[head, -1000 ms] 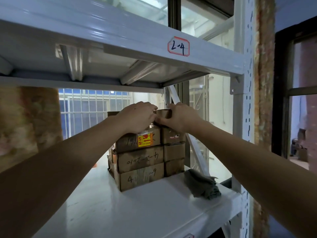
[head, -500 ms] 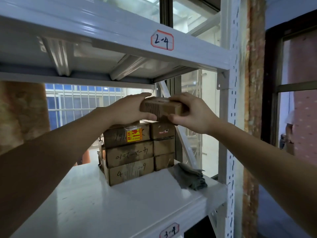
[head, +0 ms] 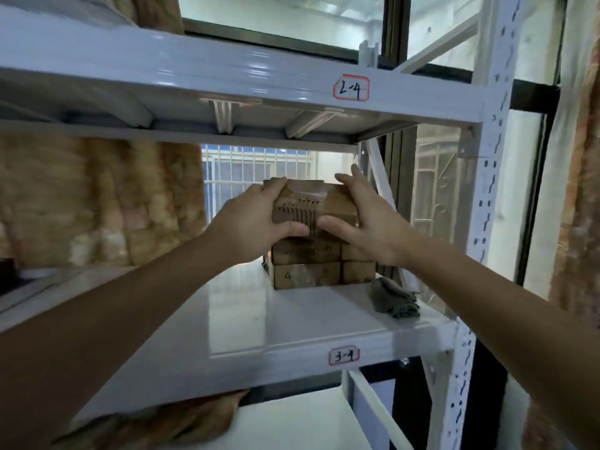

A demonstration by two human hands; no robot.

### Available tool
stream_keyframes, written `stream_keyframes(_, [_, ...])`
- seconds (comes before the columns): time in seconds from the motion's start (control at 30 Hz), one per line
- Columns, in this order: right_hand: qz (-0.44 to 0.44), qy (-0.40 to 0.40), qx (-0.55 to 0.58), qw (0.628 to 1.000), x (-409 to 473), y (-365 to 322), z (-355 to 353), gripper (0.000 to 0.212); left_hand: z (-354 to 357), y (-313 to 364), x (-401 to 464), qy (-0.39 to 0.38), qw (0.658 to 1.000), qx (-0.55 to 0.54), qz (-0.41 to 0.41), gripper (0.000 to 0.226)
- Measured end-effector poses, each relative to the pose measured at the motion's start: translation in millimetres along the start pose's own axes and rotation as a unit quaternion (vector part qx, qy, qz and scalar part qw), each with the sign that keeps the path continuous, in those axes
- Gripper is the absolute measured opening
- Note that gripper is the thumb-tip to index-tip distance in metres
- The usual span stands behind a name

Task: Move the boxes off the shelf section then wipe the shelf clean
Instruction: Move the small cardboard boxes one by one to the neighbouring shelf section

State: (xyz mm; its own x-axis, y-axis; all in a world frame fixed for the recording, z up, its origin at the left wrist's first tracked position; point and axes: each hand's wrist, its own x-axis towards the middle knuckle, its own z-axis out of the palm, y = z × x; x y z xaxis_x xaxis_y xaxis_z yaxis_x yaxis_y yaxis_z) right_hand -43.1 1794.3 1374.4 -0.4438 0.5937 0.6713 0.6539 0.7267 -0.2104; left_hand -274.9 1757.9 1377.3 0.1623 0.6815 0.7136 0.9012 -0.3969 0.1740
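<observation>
- A small brown cardboard box (head: pixel 313 207) is gripped from both sides above the stack of brown cardboard boxes (head: pixel 321 266): the left hand (head: pixel 256 219) is clamped on its left end, the right hand (head: pixel 367 222) on its right.
- The stack is set at the back of the white metal shelf (head: pixel 259 323), with a crumpled grey-green cloth (head: pixel 394 297) just beside it, to the right.
- Handwritten red-bordered labels are fixed on the shelf edges: "2-4" (head: pixel 351 88) above, "3-4" (head: pixel 343 355) below.
- A "4" is written on the bottom box; the rest is blurred.

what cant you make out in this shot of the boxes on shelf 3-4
Head view only:
- Held box: its label print is motion-blurred; left hand and right hand cover its ends.
- Stacked boxes: upper rows hidden behind the held box and hands; handwriting smeared.
- Grey cloth: too blurred to judge its folds.
</observation>
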Motion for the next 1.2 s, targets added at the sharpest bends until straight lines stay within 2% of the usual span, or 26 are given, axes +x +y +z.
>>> stream_keyframes(0.13, [-0.036, -0.038, 0.038, 0.998, -2, -51, 36, 0.091, -35, -27, -59, 0.043, 0.994, 0.085, -0.053, 0.081])
stream_keyframes(0.3, [-0.066, -0.084, 0.097, 0.990, 11, -136, 90, 0.084, -101, -67, -129, 0.069, 0.969, 0.208, -0.112, 0.084])
stream_keyframes(0.5, [-0.129, -0.131, 0.156, 0.971, 39, -256, 161, 0.088, -194, -145, -208, 0.027, 0.945, 0.287, -0.152, 0.079])
stream_keyframes(0.6, [-0.152, -0.141, 0.150, 0.967, 54, -315, 197, 0.090, -236, -189, -248, 0.009, 0.938, 0.306, -0.162, 0.074])
stream_keyframes(0.7, [-0.151, -0.160, 0.153, 0.963, 66, -377, 237, 0.088, -271, -244, -286, 0.015, 0.938, 0.300, -0.174, 0.071])
stream_keyframes(0.9, [-0.171, -0.165, 0.187, 0.953, 103, -455, 290, 0.087, -317, -325, -322, 0.041, 0.954, 0.232, -0.183, 0.065])
stream_keyframes(1.07, [-0.179, -0.139, 0.181, 0.957, 146, -483, 317, 0.076, -338, -369, -308, 0.100, 0.974, 0.131, -0.157, 0.046])
stream_keyframes(1.2, [-0.169, -0.133, 0.144, 0.966, 176, -478, 344, 0.079, -332, -416, -290, 0.089, 0.980, 0.081, -0.161, 0.047])
